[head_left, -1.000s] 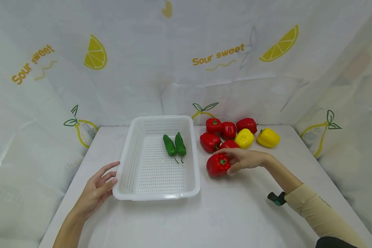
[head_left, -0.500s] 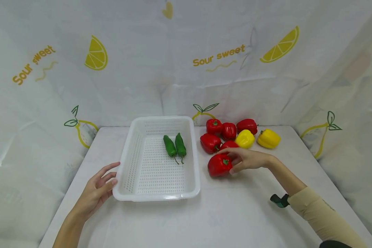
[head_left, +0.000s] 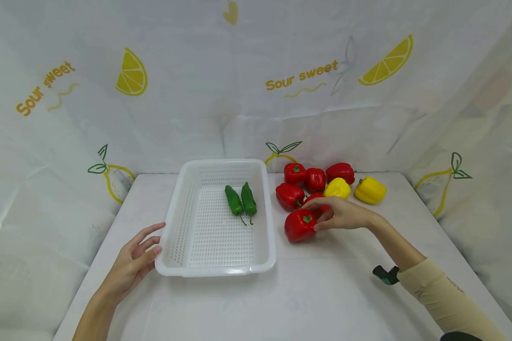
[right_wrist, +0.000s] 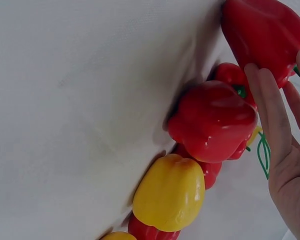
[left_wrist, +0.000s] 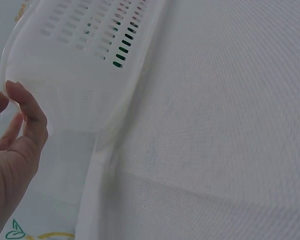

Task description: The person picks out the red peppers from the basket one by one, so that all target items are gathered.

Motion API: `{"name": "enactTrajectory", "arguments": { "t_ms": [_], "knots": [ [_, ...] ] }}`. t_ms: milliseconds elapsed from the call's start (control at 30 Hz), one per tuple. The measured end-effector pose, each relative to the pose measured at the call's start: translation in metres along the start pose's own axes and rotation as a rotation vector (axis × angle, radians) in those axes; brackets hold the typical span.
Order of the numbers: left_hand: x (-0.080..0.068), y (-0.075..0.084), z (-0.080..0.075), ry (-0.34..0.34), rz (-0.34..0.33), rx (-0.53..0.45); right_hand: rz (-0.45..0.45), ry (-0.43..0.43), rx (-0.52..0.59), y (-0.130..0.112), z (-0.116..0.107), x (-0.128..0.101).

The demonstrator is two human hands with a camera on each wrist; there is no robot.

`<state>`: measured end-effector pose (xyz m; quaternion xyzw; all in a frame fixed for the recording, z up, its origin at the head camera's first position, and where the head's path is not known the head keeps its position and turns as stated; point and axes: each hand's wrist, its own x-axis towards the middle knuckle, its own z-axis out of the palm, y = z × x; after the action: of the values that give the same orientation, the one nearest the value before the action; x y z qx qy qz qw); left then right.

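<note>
In the head view my left hand (head_left: 132, 260) is at the left rim of a white perforated plastic basket (head_left: 215, 271). Its thumb and fingertips pinch the rim lightly, as the left wrist view also shows of the hand (left_wrist: 20, 150). Two green chili peppers (head_left: 241, 201) lie inside the basket, side by side. Right of the basket, my right hand (head_left: 343, 213) holds a red bell pepper (head_left: 298, 226) between thumb and fingers. The right wrist view shows the fingers (right_wrist: 272, 110) against that pepper (right_wrist: 265, 37). Part of another red bell pepper is hidden behind the hand.
Several more red bell peppers (head_left: 289, 196) cluster at the back right of the white table (head_left: 324, 293). Two yellow bell peppers are with them, one (head_left: 337, 188) among the reds and one (head_left: 370, 190) farther right. A printed white sheet (head_left: 222, 85) hangs behind.
The red bell pepper at my right hand first shifted slightly right, then back left and a little away. The right hand moved slightly with it. My left hand and the basket stayed put.
</note>
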<state>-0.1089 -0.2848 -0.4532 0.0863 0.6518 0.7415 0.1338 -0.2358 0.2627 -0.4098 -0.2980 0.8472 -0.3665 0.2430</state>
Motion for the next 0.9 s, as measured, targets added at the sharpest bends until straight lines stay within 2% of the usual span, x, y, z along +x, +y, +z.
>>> {"name": "enactTrajectory", "arguments": {
  "t_ms": [167,633,900],
  "knots": [
    [-0.001,-0.001,0.000,0.001,0.001,-0.003,-0.015,-0.002,-0.012,-0.005,0.001,0.002],
    [0.000,-0.002,-0.001,-0.001,0.006,-0.003,0.051,-0.056,-0.015,-0.014,0.011,0.021],
    [0.000,-0.001,-0.002,-0.005,0.004,0.004,0.025,-0.014,-0.056,-0.018,0.009,0.026]
  ]
}}
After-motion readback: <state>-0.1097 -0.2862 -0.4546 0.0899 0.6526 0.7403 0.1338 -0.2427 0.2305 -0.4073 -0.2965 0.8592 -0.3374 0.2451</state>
